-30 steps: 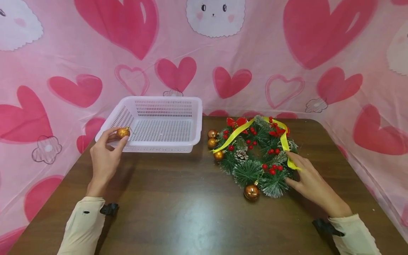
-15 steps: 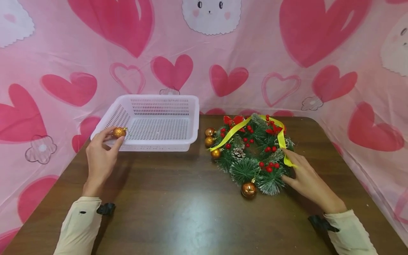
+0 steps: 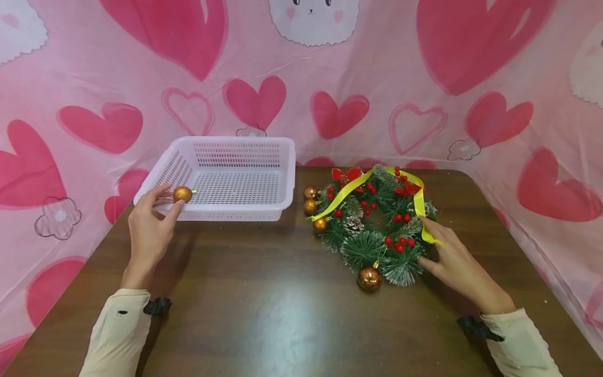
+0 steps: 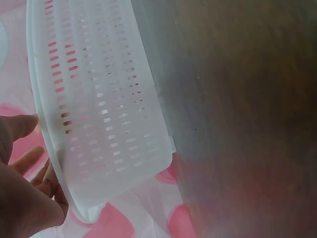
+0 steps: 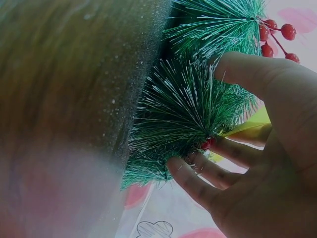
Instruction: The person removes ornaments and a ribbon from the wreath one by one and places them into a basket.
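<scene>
One pink backdrop (image 3: 292,68) printed with hearts stands at the far side, behind the one brown tabletop (image 3: 245,293). On the far left of the tabletop sits the single container, a white basket (image 3: 235,212) with slotted walls and floor; the one thing within its walls is a glittery gold ball (image 3: 182,194), above the floor at the near left corner. To the right of the basket, well apart from it, lies one green wreath (image 3: 359,251). There are two hands: the left hand (image 3: 149,228) comes over the basket's near left rim and pinches the gold ball between thumb and fingers, while the right hand (image 3: 449,256) is spread wide, its fingertips touching the needles at the wreath's right edge. One yellow ribbon (image 3: 420,201) arches over the wreath's far half. Four bronze-gold balls (image 3: 369,279) belong to the wreath, three along its left edge and one at its near edge. Among the needles show two red bows (image 3: 346,177), at least one pine cone (image 3: 353,224), and red berries (image 3: 399,247), too small and overlapped to count.
</scene>
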`<state>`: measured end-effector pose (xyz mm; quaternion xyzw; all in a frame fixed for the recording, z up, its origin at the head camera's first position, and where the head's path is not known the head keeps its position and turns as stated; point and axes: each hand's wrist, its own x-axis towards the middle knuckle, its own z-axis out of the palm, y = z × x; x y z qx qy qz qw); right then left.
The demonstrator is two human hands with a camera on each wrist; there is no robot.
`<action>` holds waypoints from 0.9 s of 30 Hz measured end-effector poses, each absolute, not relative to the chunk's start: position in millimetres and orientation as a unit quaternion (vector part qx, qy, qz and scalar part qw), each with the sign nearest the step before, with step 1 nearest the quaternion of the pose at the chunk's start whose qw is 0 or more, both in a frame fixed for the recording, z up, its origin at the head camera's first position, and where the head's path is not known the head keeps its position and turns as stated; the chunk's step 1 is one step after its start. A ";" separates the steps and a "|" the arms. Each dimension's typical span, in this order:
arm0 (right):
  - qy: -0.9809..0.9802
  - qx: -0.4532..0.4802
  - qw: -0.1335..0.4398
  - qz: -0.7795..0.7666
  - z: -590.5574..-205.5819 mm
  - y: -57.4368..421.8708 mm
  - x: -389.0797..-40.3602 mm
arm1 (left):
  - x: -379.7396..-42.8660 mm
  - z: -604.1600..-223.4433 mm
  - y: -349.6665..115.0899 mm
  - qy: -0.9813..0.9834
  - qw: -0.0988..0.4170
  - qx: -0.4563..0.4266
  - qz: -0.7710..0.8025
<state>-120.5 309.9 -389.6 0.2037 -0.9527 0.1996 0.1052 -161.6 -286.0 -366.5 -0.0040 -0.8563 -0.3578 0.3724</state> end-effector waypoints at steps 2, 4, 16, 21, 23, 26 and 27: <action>-0.952 0.205 0.104 0.201 -389.4 309.8 -120.5 | -161.3 -366.8 -286.3 -0.856 0.374 -0.006 -0.358; -0.953 0.204 0.103 0.200 -389.1 309.5 -120.5 | -160.6 -366.8 -286.1 -0.856 0.371 -0.007 -0.359; -0.951 0.206 0.109 0.201 -388.3 309.0 -119.9 | -160.6 -365.7 -285.6 -0.862 0.352 -0.005 -0.364; -0.951 0.206 0.112 0.199 -388.2 309.3 -120.0 | -160.5 -364.0 -285.7 -0.862 0.347 -0.006 -0.371; -0.952 0.207 0.114 0.197 -388.6 309.5 -120.0 | -160.0 -363.1 -285.5 -0.863 0.341 -0.005 -0.374; -0.951 0.208 0.113 0.197 -389.6 309.4 -119.8 | -158.6 -362.8 -284.8 -0.863 0.336 -0.004 -0.376; -0.951 0.209 0.112 0.197 -390.1 309.3 -119.7 | -158.2 -362.8 -284.4 -0.863 0.336 -0.005 -0.377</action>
